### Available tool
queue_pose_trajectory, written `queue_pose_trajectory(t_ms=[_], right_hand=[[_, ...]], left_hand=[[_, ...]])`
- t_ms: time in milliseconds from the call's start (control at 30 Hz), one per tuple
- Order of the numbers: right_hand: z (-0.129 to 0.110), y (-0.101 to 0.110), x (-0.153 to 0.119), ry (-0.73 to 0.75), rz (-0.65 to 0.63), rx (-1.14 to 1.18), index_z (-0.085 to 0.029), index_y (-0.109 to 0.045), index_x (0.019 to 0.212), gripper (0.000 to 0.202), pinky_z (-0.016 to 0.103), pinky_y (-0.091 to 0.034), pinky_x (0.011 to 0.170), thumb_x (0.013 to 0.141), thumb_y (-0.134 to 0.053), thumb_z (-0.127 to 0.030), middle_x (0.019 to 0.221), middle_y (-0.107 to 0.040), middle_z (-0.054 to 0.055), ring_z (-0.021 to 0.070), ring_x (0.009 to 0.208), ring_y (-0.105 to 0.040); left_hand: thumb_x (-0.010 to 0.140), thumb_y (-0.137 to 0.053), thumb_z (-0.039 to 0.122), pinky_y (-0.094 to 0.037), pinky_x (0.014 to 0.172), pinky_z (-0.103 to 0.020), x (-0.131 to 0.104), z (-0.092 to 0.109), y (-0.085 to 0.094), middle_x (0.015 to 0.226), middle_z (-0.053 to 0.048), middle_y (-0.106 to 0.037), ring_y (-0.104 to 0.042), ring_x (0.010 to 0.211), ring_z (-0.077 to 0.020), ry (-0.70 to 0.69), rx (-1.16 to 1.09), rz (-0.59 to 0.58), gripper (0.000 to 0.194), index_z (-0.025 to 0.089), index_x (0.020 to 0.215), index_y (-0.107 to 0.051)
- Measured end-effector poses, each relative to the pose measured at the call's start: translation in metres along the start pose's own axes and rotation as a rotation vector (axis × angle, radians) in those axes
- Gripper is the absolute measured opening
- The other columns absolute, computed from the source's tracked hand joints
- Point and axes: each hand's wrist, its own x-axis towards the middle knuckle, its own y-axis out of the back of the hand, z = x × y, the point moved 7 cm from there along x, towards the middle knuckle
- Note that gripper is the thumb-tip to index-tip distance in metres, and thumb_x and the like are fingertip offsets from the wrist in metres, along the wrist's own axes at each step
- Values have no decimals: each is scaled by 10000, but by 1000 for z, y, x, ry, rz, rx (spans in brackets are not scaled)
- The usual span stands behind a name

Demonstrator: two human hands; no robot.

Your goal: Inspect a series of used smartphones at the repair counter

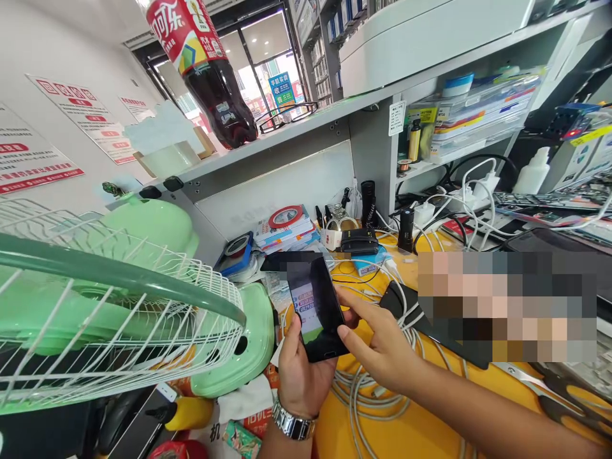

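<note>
Your left hand (305,377) grasps a black phone (319,312), likely angled so its screen (308,306) faces you; your right hand (380,341) touches its edge, whether gripping I cannot tell.

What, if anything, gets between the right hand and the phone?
Nothing visible does. The right hand is at the right edge of the phone, thumb and forefinger by it; whether they press, I can't tell. The left hand holds it from below.
</note>
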Motion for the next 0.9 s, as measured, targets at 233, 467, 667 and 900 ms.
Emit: queue_pose_trajectory(t_ms=[233,467,667,900], right_hand=[[12,-19,-6,-67,-178,83,-197,-234,1523,820,402,-544,892,797,-614,-225,1296,-593,128,258,1078,-613],[16,-32,-12,-70,-207,173,-259,-85,1549,885,463,-398,1112,822,-569,-118,1583,-288,95,268,1430,-330],[10,-31,-11,-27,-221,176,-265,-59,1552,868,505,-282,1182,848,-543,-106,1611,-216,78,262,1474,-231],[10,-31,-13,-35,-213,146,-259,-32,1553,866,520,-274,1182,861,-533,-115,1610,-213,92,268,1472,-235]], left_hand=[[969,-385,379,-448,1045,-468,-2,0,8,1055,-96,-762,-680,1058,-267,2,8,68,422,210,1050,-763],[947,-473,352,-453,1053,-395,-1,-1,18,1136,-50,-742,-660,1112,-231,-55,22,161,320,286,1117,-736],[944,-467,377,-435,1072,-391,-3,0,14,1156,-50,-735,-659,1117,-240,-89,45,164,334,286,1124,-734],[962,-421,362,-430,1072,-432,-4,0,9,1148,-64,-735,-658,1115,-249,-78,28,158,365,267,1132,-730]])
